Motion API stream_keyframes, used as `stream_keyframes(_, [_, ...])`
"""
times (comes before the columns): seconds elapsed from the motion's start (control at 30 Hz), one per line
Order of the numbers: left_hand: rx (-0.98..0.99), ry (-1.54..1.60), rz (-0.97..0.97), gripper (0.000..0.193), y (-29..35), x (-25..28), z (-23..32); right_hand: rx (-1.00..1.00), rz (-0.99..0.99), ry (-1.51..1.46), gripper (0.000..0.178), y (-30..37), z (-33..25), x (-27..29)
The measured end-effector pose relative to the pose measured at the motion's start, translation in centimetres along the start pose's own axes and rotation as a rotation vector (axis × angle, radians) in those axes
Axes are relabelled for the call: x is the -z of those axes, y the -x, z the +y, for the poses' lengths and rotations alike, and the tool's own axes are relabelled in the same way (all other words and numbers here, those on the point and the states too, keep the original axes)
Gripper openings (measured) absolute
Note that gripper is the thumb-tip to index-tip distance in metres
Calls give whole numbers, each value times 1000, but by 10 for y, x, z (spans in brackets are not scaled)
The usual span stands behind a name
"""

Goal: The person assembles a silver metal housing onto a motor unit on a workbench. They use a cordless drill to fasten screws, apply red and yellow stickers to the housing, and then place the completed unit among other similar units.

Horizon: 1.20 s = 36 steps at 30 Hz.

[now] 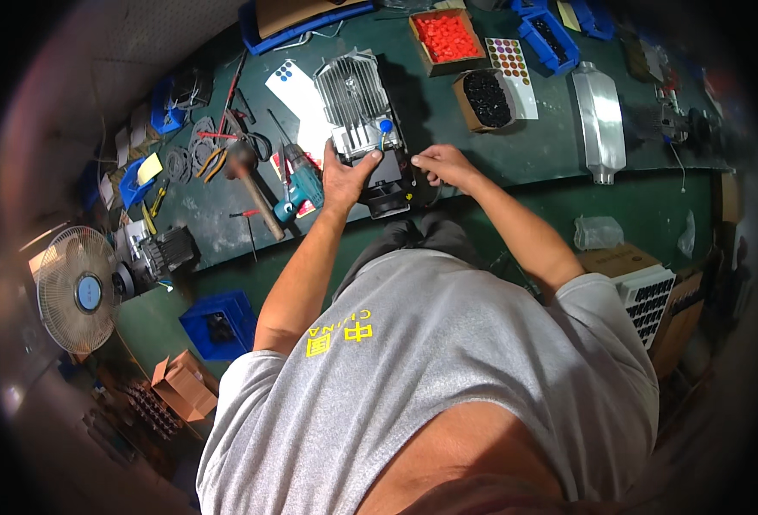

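A finned silver metal motor housing (pixel 353 90) with a black lower end (pixel 388 197) lies at the edge of the green workbench before me. My left hand (pixel 345 178) grips its left side, thumb stretched over the black part. Beside the thumb, a blue round piece (pixel 386 126) on thin wires stands up from the unit. Just off the unit's right side, my right hand (pixel 448 166) is closed in a pinch. Whatever lies between those fingertips is too small to make out.
Left of the unit lie a teal power drill (pixel 302 190), a hammer (pixel 254 184) and pliers. Behind on the right stand boxes of red pieces (pixel 448 37) and black pieces (pixel 485 99). A silver metal cover (pixel 599 120) lies farther right. A fan (pixel 87 292) stands left.
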<state>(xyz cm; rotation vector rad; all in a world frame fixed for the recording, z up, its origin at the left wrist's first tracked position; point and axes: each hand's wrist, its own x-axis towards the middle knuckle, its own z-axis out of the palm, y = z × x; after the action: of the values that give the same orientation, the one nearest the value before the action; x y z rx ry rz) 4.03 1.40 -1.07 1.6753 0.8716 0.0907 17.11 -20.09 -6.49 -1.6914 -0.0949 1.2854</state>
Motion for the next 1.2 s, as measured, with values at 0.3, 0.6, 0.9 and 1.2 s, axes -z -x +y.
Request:
stream_keyframes(0.3, [-48, -17, 49, 119, -2, -5, -3, 312, 244, 103, 27, 2, 21, -7])
stream_keyframes(0.6, [-15, -91, 59, 123, -2, -7, -13, 512, 286, 385, 25, 3, 12, -8])
stream_keyframes(0.9, [-58, -134, 70, 124, -4, -3, -9, 341, 150, 203, 27, -11, 7, -15])
stream_keyframes(1.2, [-52, -150, 104, 123, -3, -4, -21, 273, 133, 451, 22, -23, -8, -12])
